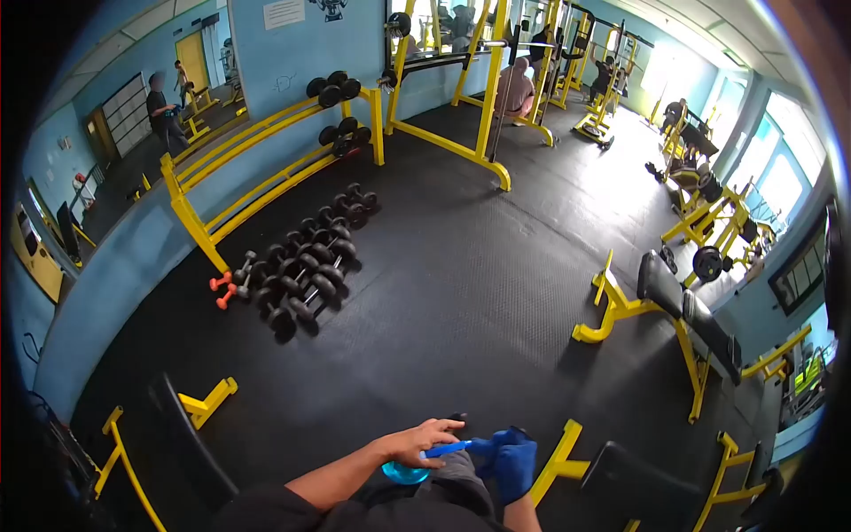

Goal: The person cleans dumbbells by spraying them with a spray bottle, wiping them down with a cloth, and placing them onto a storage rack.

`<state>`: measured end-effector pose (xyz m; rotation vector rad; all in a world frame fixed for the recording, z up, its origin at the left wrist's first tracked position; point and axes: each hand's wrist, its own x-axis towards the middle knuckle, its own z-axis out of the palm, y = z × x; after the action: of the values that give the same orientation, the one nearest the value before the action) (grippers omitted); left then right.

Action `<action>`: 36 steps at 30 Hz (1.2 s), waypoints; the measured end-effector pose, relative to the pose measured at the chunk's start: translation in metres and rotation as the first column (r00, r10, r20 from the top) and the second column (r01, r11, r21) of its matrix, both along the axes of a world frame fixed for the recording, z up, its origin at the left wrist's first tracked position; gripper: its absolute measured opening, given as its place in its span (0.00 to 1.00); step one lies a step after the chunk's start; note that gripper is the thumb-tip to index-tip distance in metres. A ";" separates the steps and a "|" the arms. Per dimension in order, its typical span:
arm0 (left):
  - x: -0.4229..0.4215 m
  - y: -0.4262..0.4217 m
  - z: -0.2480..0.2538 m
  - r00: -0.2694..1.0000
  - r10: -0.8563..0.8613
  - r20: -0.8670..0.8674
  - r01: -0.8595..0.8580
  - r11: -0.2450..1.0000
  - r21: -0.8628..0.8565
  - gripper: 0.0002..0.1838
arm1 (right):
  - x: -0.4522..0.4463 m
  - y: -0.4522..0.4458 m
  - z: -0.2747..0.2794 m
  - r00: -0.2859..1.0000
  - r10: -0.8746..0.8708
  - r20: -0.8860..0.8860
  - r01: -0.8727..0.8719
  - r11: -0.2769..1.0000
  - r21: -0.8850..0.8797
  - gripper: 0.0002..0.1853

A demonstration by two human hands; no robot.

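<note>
Spray bottle (406, 473) between benches (634, 483), dumbbells (308, 262) ahead

Single head-worn view, facing forward and down, wide, bowed at the rim. Near: left hand (424, 443) and right hand (507, 465), bottom centre. Floor (443, 266) runs to its bright far edge; rack (251, 146) along its left edge.

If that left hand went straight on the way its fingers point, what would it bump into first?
Probably the blue-covered right hand, just beyond the fingertips of the left hand, though one view leaves depth unclear.
</note>
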<state>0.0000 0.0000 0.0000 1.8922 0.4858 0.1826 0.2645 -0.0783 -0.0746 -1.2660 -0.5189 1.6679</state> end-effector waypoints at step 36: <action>-0.157 0.743 0.000 0.546 0.824 0.150 -0.838 0.543 0.062 0.24 | -0.111 0.874 0.047 0.393 0.411 0.822 -0.554 0.820 -0.145 0.14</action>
<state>-0.1575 0.7428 -0.0004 1.6021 1.3258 0.9707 0.1536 0.7955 -0.0272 -1.8870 -1.7362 1.2895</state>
